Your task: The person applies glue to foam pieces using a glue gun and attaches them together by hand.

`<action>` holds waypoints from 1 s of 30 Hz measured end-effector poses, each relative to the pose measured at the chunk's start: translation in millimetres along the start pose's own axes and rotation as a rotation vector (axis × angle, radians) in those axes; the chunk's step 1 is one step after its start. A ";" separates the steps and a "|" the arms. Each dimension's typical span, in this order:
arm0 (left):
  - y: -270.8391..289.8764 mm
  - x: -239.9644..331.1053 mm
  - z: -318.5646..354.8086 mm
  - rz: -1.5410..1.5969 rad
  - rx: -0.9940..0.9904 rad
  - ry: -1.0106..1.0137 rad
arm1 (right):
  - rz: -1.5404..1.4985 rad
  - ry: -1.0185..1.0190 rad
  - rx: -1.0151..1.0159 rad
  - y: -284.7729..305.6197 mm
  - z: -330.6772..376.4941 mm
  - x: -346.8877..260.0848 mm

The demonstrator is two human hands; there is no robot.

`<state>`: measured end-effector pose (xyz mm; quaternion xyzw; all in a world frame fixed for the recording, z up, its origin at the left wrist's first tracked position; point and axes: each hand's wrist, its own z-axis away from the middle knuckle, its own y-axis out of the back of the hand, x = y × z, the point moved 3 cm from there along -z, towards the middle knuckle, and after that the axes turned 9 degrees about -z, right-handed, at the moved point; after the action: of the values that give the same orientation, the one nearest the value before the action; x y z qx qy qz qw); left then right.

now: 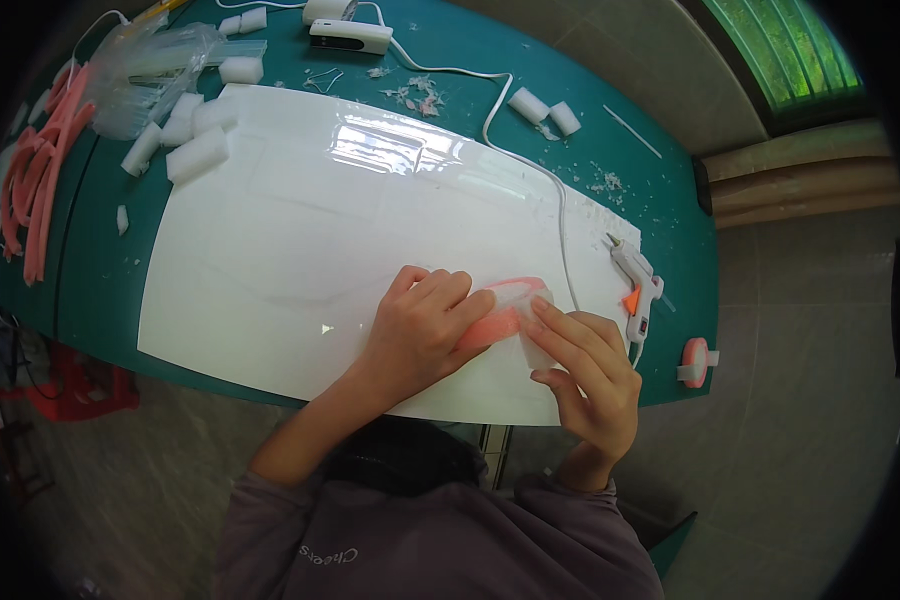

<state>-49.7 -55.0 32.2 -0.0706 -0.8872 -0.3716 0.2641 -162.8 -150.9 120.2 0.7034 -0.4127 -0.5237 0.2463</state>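
Over the near right part of a glossy white board (260, 260), my left hand (420, 325) is closed around a pink foam loop (492, 328) with a whitish inside. My right hand (592, 378) pinches a white foam block (538, 345) between thumb and fingers. That block is pressed against the right end of the pink loop, and its face toward my palm is partly hidden. Just right of my right hand lies a white glue gun (632, 275) with an orange trigger, its nozzle toward the far side.
Several white foam blocks (198, 155), a clear bag of sticks (155, 75) and pink foam strips (45, 180) lie at left. A white cable (490, 110) crosses the green table (430, 40). Another pink ring with white foam (694, 362) sits by the right edge. Foam scraps (420, 97) litter the back.
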 end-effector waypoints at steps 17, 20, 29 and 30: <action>0.0 -1.7 -0.7 0.020 -0.022 -0.009 | -0.127 -0.127 -0.189 15.7 -14.5 1.8; -1.2 -0.7 -1.3 0.019 -0.022 -0.018 | -0.116 -0.183 -0.288 21.8 -20.8 0.4; 0.8 -0.9 -0.9 0.005 -0.021 -0.026 | -0.080 -0.003 -0.469 31.4 -34.7 -7.0; 1.9 1.1 -1.6 -0.009 -0.023 -0.031 | -0.085 0.008 -0.460 32.5 -34.6 -7.2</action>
<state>-49.3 -54.8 34.9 -0.0755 -0.8872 -0.3816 0.2480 -141.5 -165.4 160.8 0.6477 -0.2514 -0.6112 0.3792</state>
